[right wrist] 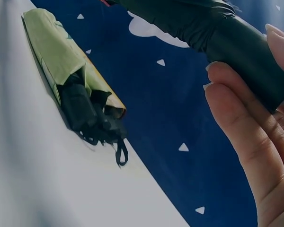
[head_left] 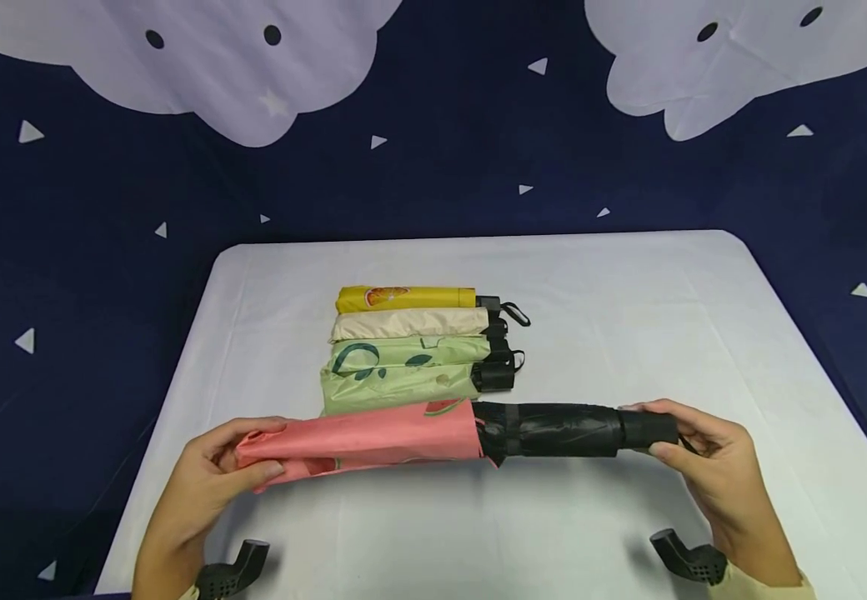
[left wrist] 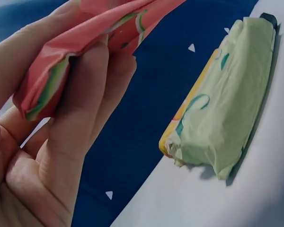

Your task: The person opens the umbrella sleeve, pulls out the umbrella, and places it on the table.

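Note:
A folded black umbrella is held level above the table, its left part inside a pink-red watermelon-print sleeve. My left hand pinches the sleeve's far left end between thumb and fingers; in the left wrist view the sleeve looks flat and creased there. At the other end, my right hand holds the black handle with thumb and fingertips. How far the umbrella reaches inside the sleeve is hidden.
Behind the held umbrella, several sleeved umbrellas lie side by side: yellow, cream and two light green ones, the nearest partly covered. Their black handles point right. A white table lies beneath, with a dark blue cloth beyond.

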`<action>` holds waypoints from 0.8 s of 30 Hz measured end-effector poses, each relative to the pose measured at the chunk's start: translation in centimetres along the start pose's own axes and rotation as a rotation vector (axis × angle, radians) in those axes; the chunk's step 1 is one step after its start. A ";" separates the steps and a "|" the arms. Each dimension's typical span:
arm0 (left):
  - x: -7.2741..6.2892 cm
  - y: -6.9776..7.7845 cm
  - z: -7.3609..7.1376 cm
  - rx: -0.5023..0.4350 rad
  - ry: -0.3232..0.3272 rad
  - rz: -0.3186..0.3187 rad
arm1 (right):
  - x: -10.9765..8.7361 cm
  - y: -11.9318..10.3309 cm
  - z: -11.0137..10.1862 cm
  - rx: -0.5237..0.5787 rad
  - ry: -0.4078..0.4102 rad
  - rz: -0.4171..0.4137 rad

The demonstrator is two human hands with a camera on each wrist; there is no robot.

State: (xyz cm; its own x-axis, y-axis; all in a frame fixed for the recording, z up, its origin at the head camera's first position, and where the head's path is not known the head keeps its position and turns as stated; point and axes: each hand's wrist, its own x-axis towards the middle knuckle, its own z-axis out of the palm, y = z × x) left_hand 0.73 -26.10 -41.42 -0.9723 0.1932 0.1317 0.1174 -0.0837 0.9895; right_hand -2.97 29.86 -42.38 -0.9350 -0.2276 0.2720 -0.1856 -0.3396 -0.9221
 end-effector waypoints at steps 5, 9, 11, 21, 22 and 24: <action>-0.5 -0.4 -0.4 0.015 0.017 -0.029 | -0.6 -0.1 -0.8 0.002 0.030 0.023; -0.8 -0.5 -0.8 0.018 0.039 -0.024 | -1.1 -0.1 -1.4 -0.006 0.040 0.026; -1.0 -0.7 -1.0 -0.003 0.050 -0.017 | -1.3 0.0 -1.9 -0.009 0.038 0.019; -1.9 -1.8 -2.1 -0.009 0.128 -0.064 | -2.3 0.1 -4.4 0.014 0.032 -0.004; -2.0 -2.0 -2.3 -0.019 0.119 -0.060 | -2.5 0.2 -4.7 0.014 0.028 -0.001; -2.2 -2.4 -2.5 -0.029 0.103 -0.062 | -2.8 0.3 -5.2 0.012 0.023 0.009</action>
State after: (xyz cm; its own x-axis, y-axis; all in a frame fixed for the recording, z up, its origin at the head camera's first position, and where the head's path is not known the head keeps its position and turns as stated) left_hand 2.13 -28.77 -44.19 -0.9933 0.0977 0.0617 0.0516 -0.1029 0.9934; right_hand -1.99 35.14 -44.83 -0.9433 -0.2097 0.2575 -0.1740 -0.3483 -0.9211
